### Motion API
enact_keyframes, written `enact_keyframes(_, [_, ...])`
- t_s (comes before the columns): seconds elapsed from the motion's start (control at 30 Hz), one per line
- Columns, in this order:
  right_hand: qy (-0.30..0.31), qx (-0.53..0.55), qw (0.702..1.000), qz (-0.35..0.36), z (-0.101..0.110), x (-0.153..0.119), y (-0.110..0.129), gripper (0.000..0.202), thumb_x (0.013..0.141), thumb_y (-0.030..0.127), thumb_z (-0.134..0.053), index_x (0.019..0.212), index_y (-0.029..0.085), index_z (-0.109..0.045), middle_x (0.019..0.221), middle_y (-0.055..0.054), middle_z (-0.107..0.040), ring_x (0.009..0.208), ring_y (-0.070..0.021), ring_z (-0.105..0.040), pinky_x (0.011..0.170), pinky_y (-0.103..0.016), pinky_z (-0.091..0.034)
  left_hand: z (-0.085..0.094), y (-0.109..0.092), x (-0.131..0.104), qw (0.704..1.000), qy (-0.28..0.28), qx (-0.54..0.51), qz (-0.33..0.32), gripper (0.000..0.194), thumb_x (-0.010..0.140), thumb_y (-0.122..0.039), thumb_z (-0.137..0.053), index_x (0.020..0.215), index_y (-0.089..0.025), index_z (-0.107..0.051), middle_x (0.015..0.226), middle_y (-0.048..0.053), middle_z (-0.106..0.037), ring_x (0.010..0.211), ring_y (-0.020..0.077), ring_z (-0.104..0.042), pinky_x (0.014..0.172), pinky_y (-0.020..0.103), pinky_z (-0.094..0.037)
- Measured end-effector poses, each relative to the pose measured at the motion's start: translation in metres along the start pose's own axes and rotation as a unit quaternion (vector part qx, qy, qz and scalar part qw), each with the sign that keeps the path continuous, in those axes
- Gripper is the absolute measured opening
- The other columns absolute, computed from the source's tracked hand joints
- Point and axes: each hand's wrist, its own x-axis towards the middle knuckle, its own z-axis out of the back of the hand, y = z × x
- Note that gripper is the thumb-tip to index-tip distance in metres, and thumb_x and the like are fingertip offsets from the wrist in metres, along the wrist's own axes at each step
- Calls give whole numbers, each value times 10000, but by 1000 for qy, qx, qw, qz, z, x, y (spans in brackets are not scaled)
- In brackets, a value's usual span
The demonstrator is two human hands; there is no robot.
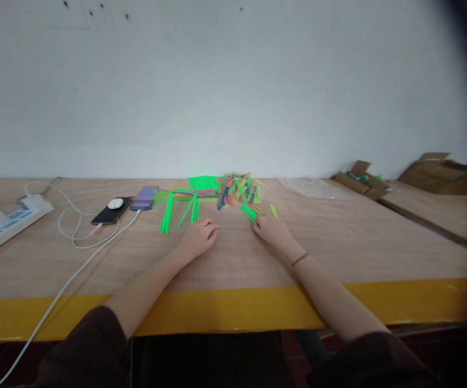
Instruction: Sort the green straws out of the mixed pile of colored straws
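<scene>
My left hand point(199, 236) rests on the table with its fingers curled, just below a few thin green sticks point(195, 209); whether it holds anything is hidden. My right hand point(272, 230) has its fingertips on a small bunch of green sticks point(248, 212). Another green bundle point(167, 213) lies to the left. Behind the hands is a heap of mixed coloured strips point(238, 189), beside a row of bright green sticks point(203, 184). A yellow strip point(274, 210) lies just above my right hand.
A black phone point(110, 210) with a white round object, a blurred purple item point(144, 198), a white cable point(82, 267) and a power strip point(9, 226) are on the left. Open cardboard boxes point(361, 180) stand at the back right. Yellow tape point(225, 310) edges the table.
</scene>
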Motion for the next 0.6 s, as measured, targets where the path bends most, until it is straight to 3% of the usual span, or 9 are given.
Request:
enact_keyframes(0.1, [-14, 99, 994, 50, 3, -2, 10, 254, 881, 232, -457, 739, 153, -653, 767, -100, -672, 696, -194, -603, 672, -314, -466, 4, -4, 0, 1000, -11, -18, 8, 305, 973, -283, -403, 1080, -173, -667, 1048, 78, -676, 1033, 197, -607, 973, 351, -441])
enact_keyframes(0.2, [-44, 246, 960, 128, 7, -9, 30, 245, 899, 235, -439, 739, 161, -610, 731, -49, -646, 667, -162, -565, 656, -284, -444, 5, -12, 1, 996, -29, -76, 22, 337, 986, -349, -388, 1118, -166, -637, 1086, 80, -681, 1068, 206, -594, 1014, 378, -409])
enact_keyframes(0.3, [-52, 334, 922, 189, 11, -20, 56, 256, 932, 266, -419, 789, 154, -600, 756, -45, -637, 682, -154, -553, 645, -270, -423, -1, -21, 2, 978, -37, -194, 68, 325, 982, -381, -392, 1090, -172, -616, 1057, 69, -686, 1000, 187, -621, 936, 340, -461])
enact_keyframes(0.4, [-45, 357, 908, 214, 12, -24, 69, 282, 955, 295, -400, 834, 148, -607, 752, -41, -629, 666, -147, -538, 628, -265, -405, -8, -29, 3, 946, -57, -293, 126, 270, 979, -361, -389, 1003, -176, -584, 972, 50, -689, 908, 164, -640, 836, 295, -498])
enact_keyframes(0.5, [-56, 319, 925, 201, 11, -16, 55, 303, 956, 327, -403, 813, 162, -613, 721, -29, -620, 652, -145, -530, 621, -258, -389, -7, -33, 3, 933, -88, -309, 161, 257, 988, -330, -355, 940, -179, -557, 890, 37, -678, 871, 154, -640, 812, 280, -498])
enact_keyframes(0.6, [-100, 215, 967, 94, 10, -1, 12, 287, 929, 326, -433, 797, 160, -627, 745, -56, -643, 664, -154, -541, 616, -257, -364, 2, -30, 2, 953, -93, -247, 146, 297, 1000, -310, -306, 1051, -170, -564, 919, 51, -678, 883, 160, -645, 824, 292, -498])
